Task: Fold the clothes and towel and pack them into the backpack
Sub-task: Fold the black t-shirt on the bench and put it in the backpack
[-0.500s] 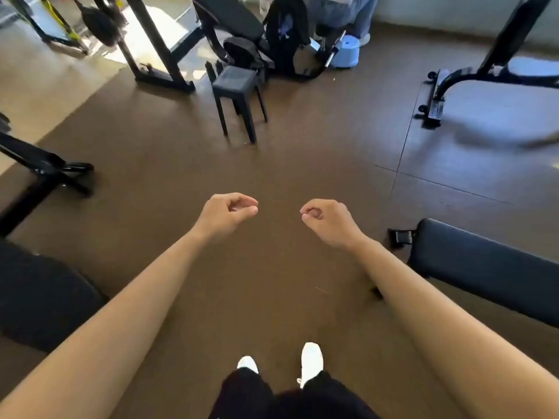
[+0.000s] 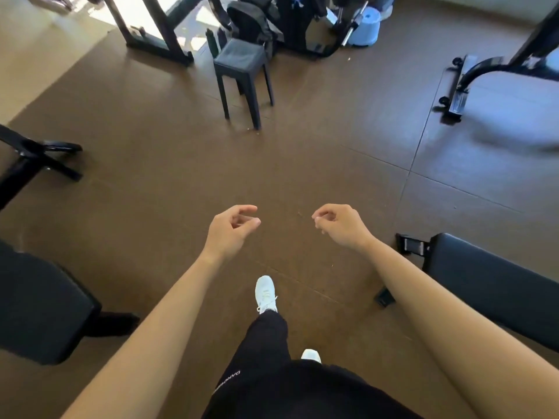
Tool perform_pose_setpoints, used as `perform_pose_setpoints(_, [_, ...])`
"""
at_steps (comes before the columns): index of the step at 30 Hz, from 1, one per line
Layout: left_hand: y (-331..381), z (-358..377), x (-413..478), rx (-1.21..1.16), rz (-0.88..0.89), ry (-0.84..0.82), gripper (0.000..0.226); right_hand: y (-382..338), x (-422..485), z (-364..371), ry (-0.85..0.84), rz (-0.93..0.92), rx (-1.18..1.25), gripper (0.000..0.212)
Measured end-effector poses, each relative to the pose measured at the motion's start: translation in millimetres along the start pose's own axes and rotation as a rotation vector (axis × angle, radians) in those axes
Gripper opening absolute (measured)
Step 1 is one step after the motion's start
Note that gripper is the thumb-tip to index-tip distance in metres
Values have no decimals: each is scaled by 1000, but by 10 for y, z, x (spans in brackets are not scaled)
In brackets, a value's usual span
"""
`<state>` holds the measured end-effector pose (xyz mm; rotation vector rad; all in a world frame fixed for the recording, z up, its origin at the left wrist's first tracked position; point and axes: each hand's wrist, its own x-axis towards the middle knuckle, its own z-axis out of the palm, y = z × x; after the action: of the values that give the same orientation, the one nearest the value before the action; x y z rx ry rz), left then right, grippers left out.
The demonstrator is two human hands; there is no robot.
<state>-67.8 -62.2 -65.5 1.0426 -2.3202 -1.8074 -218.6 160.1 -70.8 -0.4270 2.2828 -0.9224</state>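
I see left hand [image 2: 231, 232] and right hand [image 2: 343, 226] loosely curled, both empty, over the brown floor [image 2: 302, 164], with what looks like the backpack [image 2: 246, 21] at the floor's far edge, just behind a dark stool [image 2: 240, 60].
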Motion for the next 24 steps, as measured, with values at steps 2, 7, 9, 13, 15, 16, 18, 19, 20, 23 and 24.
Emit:
perform_pose_setpoints(2, [17, -97, 317, -70, -5, 27, 27, -112, 251, -67, 11, 26, -27, 15])
perform_pose_setpoints(7, [192, -228, 1079, -137, -21, -12, 27, -434, 903, -271, 63, 71, -65, 14])
perform_pose_setpoints(9, [302, -247, 1394, -122, -38, -41, 26, -544, 1147, -343, 63, 72, -56, 14])
perform_pose_setpoints(13, [579, -204, 1980, -91, -49, -83, 25, -634, 1590, -499, 45, 97, -24, 14])
perform_pose_setpoints(15, [716, -170, 2337, -50, -44, -104, 25, -609, 1891, -626, 68, 122, -6, 13])
perform_pose_setpoints(16, [802, -149, 2519, -22, -43, -117, 24, -586, 2057, -698, 77, 127, 0, 13])
perform_pose_setpoints(18, [959, -88, 2897, 25, -49, -126, 20, -547, 2404, -856, 78, 129, 22, 12])
perform_pose_setpoints(19, [1043, -42, 3078, 39, -48, -127, 18, -537, 2576, -944, 75, 124, 33, 12])
perform_pose_setpoints(20, [1137, 11, 3258, 54, -43, -132, 16, -535, 2751, -1036, 72, 116, 38, 12])
perform_pose_setpoints(23, [1464, 183, 3761, 132, -16, -150, 14, -594, 3255, -1340, 56, 110, 56, 12])
perform_pose_setpoints(24, [1570, 242, 3905, 150, -2, -167, 13, -611, 3415, -1433, 49, 110, 66, 12])
